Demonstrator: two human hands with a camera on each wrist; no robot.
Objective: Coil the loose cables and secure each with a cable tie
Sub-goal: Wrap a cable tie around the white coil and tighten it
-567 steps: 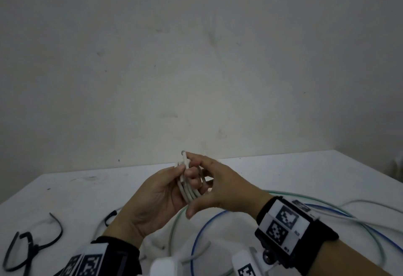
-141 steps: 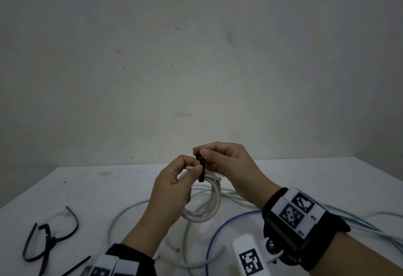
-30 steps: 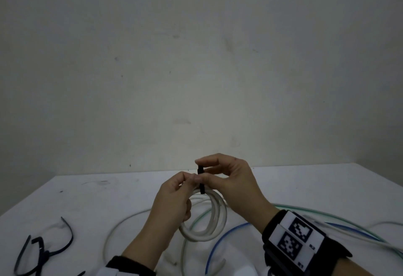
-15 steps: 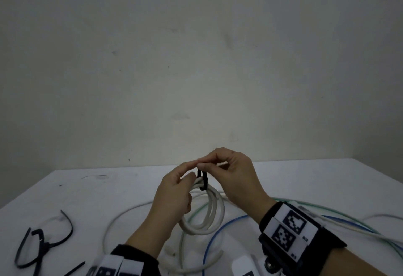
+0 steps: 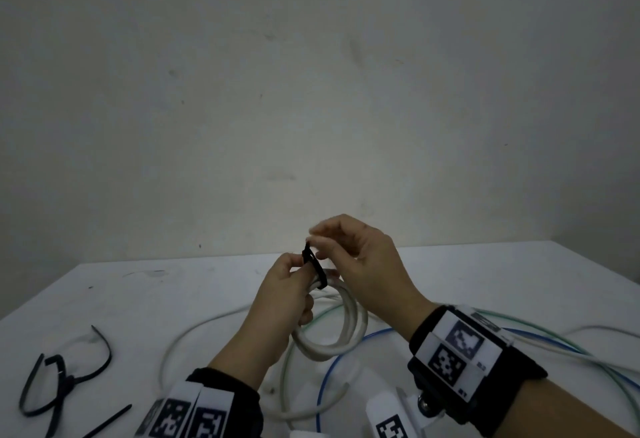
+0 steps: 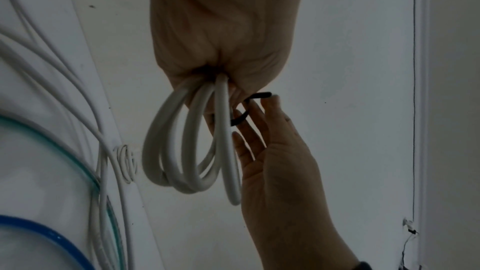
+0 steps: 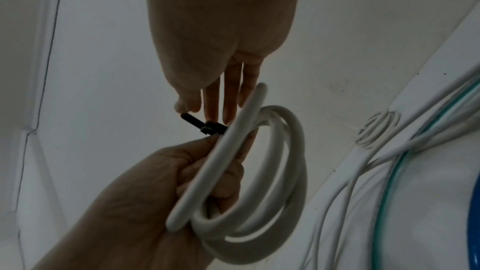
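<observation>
A white cable coil (image 5: 341,333) hangs from my left hand (image 5: 289,285), which grips its top strands. A black cable tie (image 5: 313,266) loops round those strands just above my left thumb. My right hand (image 5: 360,261) is right of the coil, its thumb and forefinger pinching the tie's tail tip while the other fingers stay straight. The right wrist view shows the tie (image 7: 207,126) with its head against the coil (image 7: 288,161), under the right fingers (image 7: 231,93). The left wrist view shows the coil (image 6: 192,147) and tie (image 6: 240,119) below my left fist.
Spare black cable ties (image 5: 65,378) lie at the white table's (image 5: 173,292) front left. Loose white (image 5: 180,337), green (image 5: 595,365) and blue (image 5: 329,368) cables sprawl under and right of my hands. A small wound white bundle (image 6: 126,161) lies among them. A plain wall stands behind.
My right hand has lifted a little, drawing the tie's tail upward. The left hand keeps its grip on the coil, which hangs much as before.
</observation>
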